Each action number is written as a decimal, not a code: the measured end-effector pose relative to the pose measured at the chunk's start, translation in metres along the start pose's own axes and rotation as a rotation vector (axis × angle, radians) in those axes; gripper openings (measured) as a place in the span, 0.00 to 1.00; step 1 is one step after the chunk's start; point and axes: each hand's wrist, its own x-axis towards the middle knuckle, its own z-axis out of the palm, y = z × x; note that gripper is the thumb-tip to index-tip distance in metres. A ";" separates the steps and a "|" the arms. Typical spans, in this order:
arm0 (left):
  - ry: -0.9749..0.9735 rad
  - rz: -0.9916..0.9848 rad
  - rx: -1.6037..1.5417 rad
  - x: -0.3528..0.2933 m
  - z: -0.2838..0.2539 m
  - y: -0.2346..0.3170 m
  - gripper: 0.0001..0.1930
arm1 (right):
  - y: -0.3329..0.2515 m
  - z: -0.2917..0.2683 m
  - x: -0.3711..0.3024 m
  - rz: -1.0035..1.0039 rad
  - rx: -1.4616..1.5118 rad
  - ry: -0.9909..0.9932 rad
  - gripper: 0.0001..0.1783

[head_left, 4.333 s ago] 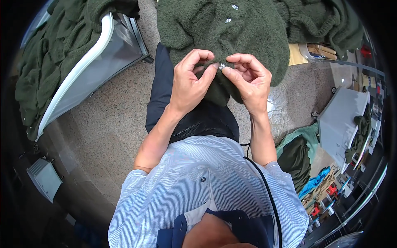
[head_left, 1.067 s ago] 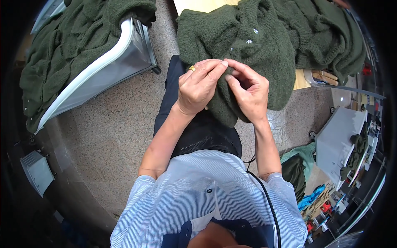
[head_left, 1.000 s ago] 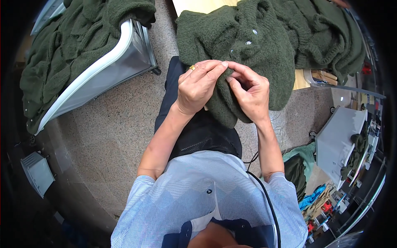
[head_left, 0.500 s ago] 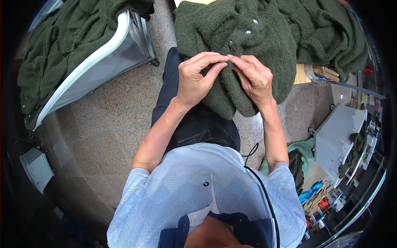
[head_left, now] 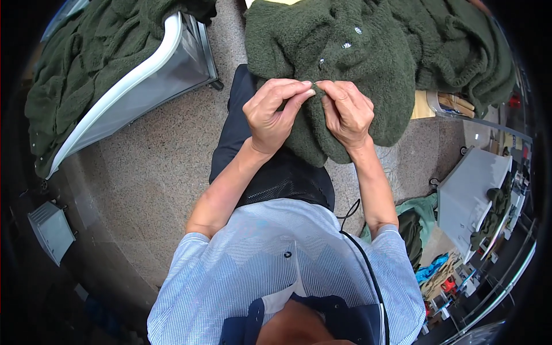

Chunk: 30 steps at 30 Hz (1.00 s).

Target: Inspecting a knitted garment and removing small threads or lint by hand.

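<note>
A fuzzy dark green knitted garment (head_left: 382,75) lies over my lap and the table ahead of me, its folds hanging down between my knees. Several shiny buttons (head_left: 346,45) run along its front. My left hand (head_left: 271,112) is closed, thumb and index finger pinching the garment's edge. Close beside it, my right hand (head_left: 349,112) pinches the same edge, fingertips almost meeting the left ones. Whether something small sits between the fingertips is too fine to make out.
More green knitwear (head_left: 86,63) fills a white-rimmed bin (head_left: 138,86) on the left. A wooden table edge (head_left: 423,104) shows under the garment. At right stands a grey wheeled cart (head_left: 468,192). A black cable (head_left: 368,261) runs down my shirt.
Both hands have shifted slightly down, and a small gap has opened between their fingertips. The pinches on the garment stay closed.
</note>
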 end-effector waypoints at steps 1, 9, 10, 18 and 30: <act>0.001 0.001 0.002 -0.001 0.002 -0.001 0.11 | -0.001 0.002 0.000 -0.001 0.002 0.000 0.18; 0.067 -0.081 0.011 -0.008 0.011 0.003 0.09 | -0.006 0.016 -0.006 0.048 -0.035 0.099 0.16; 0.053 -0.094 0.013 -0.008 0.010 0.004 0.09 | -0.006 0.017 -0.006 0.051 -0.033 0.101 0.16; -0.057 -0.157 -0.037 0.004 0.001 -0.002 0.08 | -0.005 0.008 0.005 0.127 0.088 0.056 0.14; -0.042 -0.555 -0.387 0.000 0.007 0.017 0.05 | -0.039 -0.002 0.001 0.678 0.441 0.083 0.20</act>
